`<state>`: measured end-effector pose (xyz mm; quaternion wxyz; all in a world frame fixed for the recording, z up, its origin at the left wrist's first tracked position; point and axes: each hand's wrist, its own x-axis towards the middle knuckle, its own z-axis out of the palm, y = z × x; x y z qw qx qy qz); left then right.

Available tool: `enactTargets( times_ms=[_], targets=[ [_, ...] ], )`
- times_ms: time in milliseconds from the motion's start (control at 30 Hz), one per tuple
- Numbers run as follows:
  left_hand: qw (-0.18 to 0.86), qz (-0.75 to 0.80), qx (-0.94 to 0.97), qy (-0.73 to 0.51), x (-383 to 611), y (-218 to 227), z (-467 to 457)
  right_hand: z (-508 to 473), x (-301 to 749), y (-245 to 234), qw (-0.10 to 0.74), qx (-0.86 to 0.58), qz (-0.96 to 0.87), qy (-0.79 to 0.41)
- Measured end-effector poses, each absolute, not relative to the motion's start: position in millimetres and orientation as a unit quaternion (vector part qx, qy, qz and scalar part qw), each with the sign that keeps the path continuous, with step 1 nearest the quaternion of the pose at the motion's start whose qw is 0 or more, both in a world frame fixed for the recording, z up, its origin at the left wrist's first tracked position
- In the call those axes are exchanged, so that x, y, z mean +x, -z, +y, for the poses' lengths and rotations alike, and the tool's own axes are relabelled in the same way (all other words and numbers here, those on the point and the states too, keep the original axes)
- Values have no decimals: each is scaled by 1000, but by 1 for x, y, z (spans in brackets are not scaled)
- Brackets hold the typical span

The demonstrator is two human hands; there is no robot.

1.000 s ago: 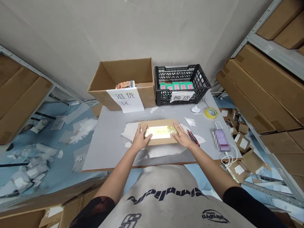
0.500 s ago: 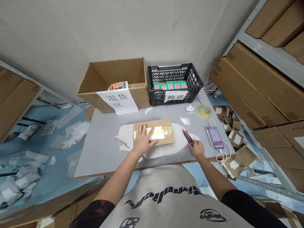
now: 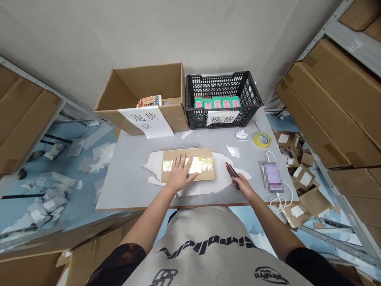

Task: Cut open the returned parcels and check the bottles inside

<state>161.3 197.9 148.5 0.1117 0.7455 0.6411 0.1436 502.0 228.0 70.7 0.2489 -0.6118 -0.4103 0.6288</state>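
My left hand (image 3: 178, 174) lies flat on a flat cardboard parcel (image 3: 205, 174), its fingers spread over a strip of shiny gold tape (image 3: 205, 162). The parcel rests on torn white paper (image 3: 153, 163). To the right of the parcel, my right hand (image 3: 245, 187) has closed around a red and black box cutter (image 3: 231, 173), whose tip points away from me. The cutter is not touching the parcel. My fingers hide part of its handle.
On the grey table (image 3: 125, 174) stand a cardboard box (image 3: 149, 81) and a black crate (image 3: 217, 85) of green and pink packs, both with Chinese signs. A tape roll (image 3: 262, 139) and a pixelated corded item (image 3: 273, 176) lie right. Cartons fill the shelves; scraps litter the floor.
My right hand has left the parcel and moved right, taking hold of the box cutter. My left hand stays on the parcel, and the view has shifted slightly.
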Motion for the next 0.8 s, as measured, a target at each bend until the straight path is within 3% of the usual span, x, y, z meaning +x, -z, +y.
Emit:
enactTargets(
  times_ms=[133, 300, 533, 800],
  targets=[
    [106, 666, 706, -215, 137, -150, 186, 230, 464, -131, 305, -537, -409, -672],
    [92, 720, 608, -322, 89, -142, 151, 233, 408, -182, 257, -452, -524, -674],
    [283, 674, 575, -368, 60, -125, 131, 219, 359, -179, 218, -497, -551, -634],
    [309, 632, 597, -385, 48, -117, 137, 186, 369, -193, 296, -567, -493, -589]
  ],
)
